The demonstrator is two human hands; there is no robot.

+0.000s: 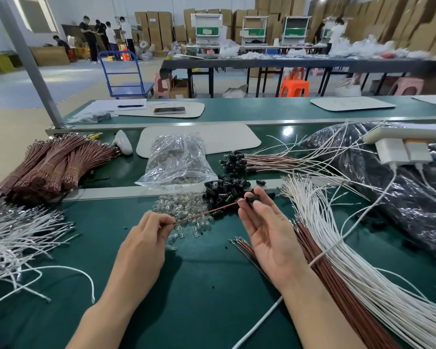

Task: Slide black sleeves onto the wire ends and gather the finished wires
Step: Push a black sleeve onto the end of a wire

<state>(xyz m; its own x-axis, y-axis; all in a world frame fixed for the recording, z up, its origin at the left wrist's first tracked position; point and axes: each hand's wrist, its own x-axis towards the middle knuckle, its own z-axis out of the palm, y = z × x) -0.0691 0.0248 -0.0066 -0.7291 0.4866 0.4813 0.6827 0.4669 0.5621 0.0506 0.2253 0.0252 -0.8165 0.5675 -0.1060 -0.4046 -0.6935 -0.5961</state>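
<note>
Pinching a black sleeve (252, 198) between thumb and fingertips, the right hand (267, 238) meets the tip of the brown wire (207, 212), which the left hand (146, 238) pinches at centre frame. Light and whippy, the wire probably wants holding nearer its tip. Finished wires (262, 161) lie just above, right of centre.

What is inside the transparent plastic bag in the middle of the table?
The transparent plastic bag holds what look like small glass bulbs, gathered along its near edge. Glare and creases hide the rest.
</note>
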